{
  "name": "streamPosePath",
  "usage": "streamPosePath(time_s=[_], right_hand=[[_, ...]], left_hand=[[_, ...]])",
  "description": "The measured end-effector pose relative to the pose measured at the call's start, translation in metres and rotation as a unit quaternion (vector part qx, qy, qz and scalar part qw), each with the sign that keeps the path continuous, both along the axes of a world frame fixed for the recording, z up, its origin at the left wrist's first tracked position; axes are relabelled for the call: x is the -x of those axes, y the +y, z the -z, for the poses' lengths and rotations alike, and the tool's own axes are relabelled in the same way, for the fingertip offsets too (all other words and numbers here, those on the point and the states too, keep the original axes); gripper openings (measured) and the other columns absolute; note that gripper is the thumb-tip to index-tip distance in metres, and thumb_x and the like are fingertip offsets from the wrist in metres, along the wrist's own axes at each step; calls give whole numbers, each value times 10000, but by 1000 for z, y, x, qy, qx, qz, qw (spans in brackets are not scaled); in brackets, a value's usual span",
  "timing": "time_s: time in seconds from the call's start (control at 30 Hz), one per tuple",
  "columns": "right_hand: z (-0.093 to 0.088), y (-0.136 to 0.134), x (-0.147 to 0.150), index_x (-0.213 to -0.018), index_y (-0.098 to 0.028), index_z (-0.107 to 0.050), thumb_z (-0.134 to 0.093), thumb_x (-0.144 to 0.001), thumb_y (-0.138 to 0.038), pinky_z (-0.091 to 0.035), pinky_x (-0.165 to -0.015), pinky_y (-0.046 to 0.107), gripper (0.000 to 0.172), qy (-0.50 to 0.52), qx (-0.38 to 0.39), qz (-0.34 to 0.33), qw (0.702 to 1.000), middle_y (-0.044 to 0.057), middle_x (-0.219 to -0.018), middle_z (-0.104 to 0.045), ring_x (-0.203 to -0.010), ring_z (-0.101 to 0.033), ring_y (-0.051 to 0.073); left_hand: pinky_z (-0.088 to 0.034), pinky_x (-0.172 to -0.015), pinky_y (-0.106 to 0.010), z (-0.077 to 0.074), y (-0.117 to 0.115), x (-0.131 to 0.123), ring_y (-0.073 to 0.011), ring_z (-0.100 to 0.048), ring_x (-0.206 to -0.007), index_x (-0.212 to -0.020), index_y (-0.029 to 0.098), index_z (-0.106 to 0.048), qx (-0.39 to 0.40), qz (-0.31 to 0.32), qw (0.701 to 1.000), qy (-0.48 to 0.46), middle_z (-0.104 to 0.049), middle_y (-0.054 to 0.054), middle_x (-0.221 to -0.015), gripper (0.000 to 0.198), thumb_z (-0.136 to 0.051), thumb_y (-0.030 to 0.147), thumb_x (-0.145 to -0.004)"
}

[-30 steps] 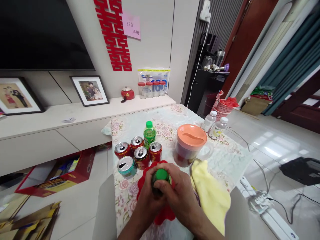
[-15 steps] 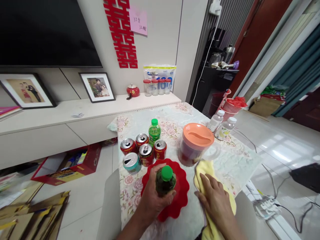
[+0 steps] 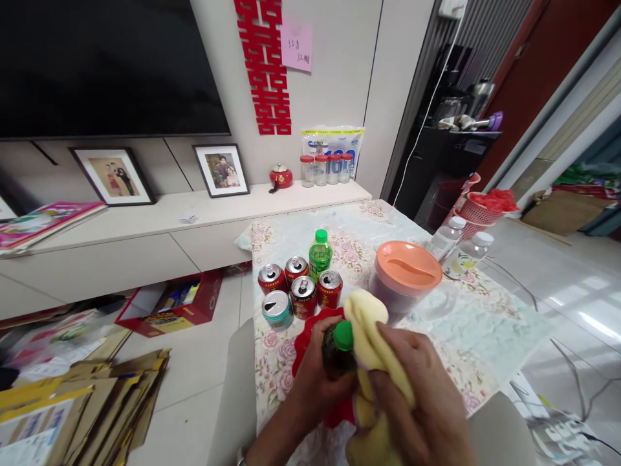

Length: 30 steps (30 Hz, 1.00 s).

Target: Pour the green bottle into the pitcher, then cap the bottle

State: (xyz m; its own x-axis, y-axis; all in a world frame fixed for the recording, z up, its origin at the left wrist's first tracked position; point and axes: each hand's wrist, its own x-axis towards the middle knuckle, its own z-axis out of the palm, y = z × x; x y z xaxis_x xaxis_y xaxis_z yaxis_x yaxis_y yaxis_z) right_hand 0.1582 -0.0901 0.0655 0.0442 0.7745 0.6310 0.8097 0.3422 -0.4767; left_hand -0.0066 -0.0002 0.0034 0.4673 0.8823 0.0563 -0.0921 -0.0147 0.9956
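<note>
Wrapped around a dark bottle with a green cap point(image 3: 344, 335) is my left hand point(image 3: 317, 382), which holds it upright over the red scalloped dish point(image 3: 301, 346). My right hand point(image 3: 417, 388) grips a yellow cloth point(image 3: 371, 323), and the cloth's folds come up against the right side of the bottle near its cap. Much of the dish is hidden behind my hands and the cloth. Just beyond the dish stand several red drink cans point(image 3: 304, 296), a teal can point(image 3: 277, 309) and a green-capped bottle with a green label point(image 3: 320, 254).
A clear pitcher with an orange lid point(image 3: 409, 265) stands behind my right hand. Two white-capped bottles point(image 3: 466, 254) are farther right on the flowered tablecloth point(image 3: 274, 353). A white cabinet point(image 3: 223, 210) with framed photos runs along the wall. Flattened cardboard point(image 3: 116, 395) lies on the floor at left.
My right hand has lifted the yellow cloth off the table and brought it leftward against the bottle. My left hand still holds the bottle over the dish. The view has turned slightly left.
</note>
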Motion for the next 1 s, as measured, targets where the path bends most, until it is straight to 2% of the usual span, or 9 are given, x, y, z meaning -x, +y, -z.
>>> streamPosePath(time_s=[0.1,0.13,0.2,0.3,0.4,0.53,0.67,0.83,1.0], right_hand=[[10,28,23,-1744,-285,-332,-417,-1232,-287,-286,-1339,211,519,9,0,-55,998,40,-1703,-358,-1575,-371,154],[15,36,26,-1750,-325,-332,-405,-1261,-357,-277,-1331,185,496,65,15,-74,995,6,-1695,-388,-1562,-389,132],[23,48,27,-1676,-359,-473,-396,-1285,-461,-393,-1221,130,412,179,52,-117,975,-25,-1580,-533,-1428,-533,101],[28,56,22,-1399,-263,-714,-420,-1272,-568,-517,-1049,113,442,264,78,-119,954,18,-1383,-667,-1215,-661,113],[34,56,21,-1236,-196,-754,-435,-1255,-635,-548,-1015,108,543,318,97,-84,939,49,-1285,-707,-1153,-695,126],[55,55,26,-1213,-168,-729,-434,-1243,-676,-613,-960,168,588,390,143,-40,909,69,-1207,-725,-1062,-727,159],[86,56,25,-1199,-155,-733,-441,-1187,-794,-637,-1010,271,702,413,167,-3,895,115,-1215,-723,-1102,-728,221],[111,58,18,-959,-157,-755,-570,-1092,-748,-619,-826,257,634,375,204,-14,904,99,-1014,-723,-924,-723,218],[140,63,14,-1224,-192,-833,-591,-1069,-620,-588,-1044,322,515,333,194,-1,923,118,-1251,-719,-1152,-699,254]], left_hand=[[-665,-1023,-452,1,0,0,-308,-773,-1142,-1371,260,-548,5,-8,1000,-4,-775,-92,-1301,732,-924,328,-746],[-668,-1042,-460,1,0,0,-314,-782,-1161,-1380,266,-548,6,-15,1000,-6,-784,-95,-1313,726,-918,329,-758],[-653,-1119,-490,4,1,0,-337,-777,-1259,-1429,274,-536,16,-12,1000,-23,-780,-116,-1397,758,-918,335,-777],[-584,-1247,-524,8,2,4,-359,-711,-1426,-1507,281,-500,49,35,998,-36,-731,-141,-1536,867,-950,292,-766],[-519,-1318,-541,12,2,11,-348,-637,-1532,-1575,284,-389,57,71,996,-11,-638,-169,-1654,904,-917,304,-841],[-459,-1365,-569,17,0,17,-336,-569,-1601,-1632,285,-235,28,84,996,10,-510,-209,-1748,871,-784,278,-956],[-472,-1357,-539,23,-2,15,-334,-586,-1576,-1607,291,-310,13,61,998,27,-585,-163,-1675,912,-781,152,-839],[-486,-1330,-520,36,-6,12,-339,-664,-1462,-1554,260,-418,-7,-11,997,72,-640,-157,-1572,844,-776,225,-790],[-518,-1293,-502,48,-5,14,-371,-627,-1513,-1544,213,-450,-51,-47,990,121,-623,-190,-1592,840,-773,298,-773]])
